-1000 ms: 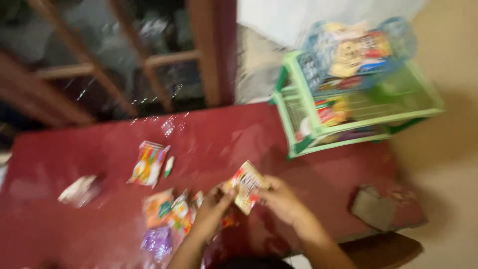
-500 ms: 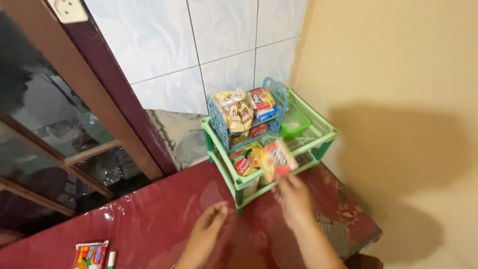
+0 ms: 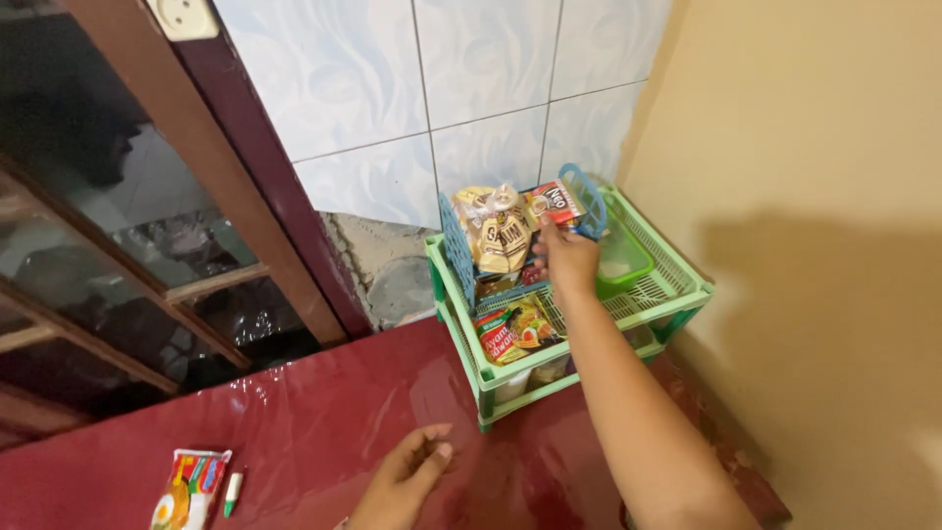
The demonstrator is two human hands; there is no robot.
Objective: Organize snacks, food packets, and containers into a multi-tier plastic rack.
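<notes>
You are looking down at a dark red glossy table (image 3: 294,422) filling the lower half of the frame. Your right hand (image 3: 567,257) is reaching up toward the centre of the frame, with your forearm stretching in from the lower right. Its fingers are closing around a small red and white packet (image 3: 554,204), holding it at the top of a blue plastic basket (image 3: 461,245). That basket is holding more packets, among them a yellow and brown packet (image 3: 502,240) just left of your hand. The blue basket is sitting on the upper level of a light green plastic rack (image 3: 677,294), which is standing at the far right end of the table, in the corner where pale blue wall tiles (image 3: 412,88) are meeting a plain beige wall (image 3: 814,196). A small green tub (image 3: 621,260) is lying on the same level, just right of your hand. Below the blue basket, toward the front of the rack, a red and yellow noodle packet (image 3: 517,329) is resting.

Your left hand (image 3: 407,476) is hovering low over the table at the bottom centre, fingers loosely curled and holding nothing.

At the lower left, a colourful snack packet (image 3: 189,488) is lying flat on the table, with a small green and white marker (image 3: 233,491) just beside it. A dark wooden frame with glass panes (image 3: 118,216) is filling the upper left.
</notes>
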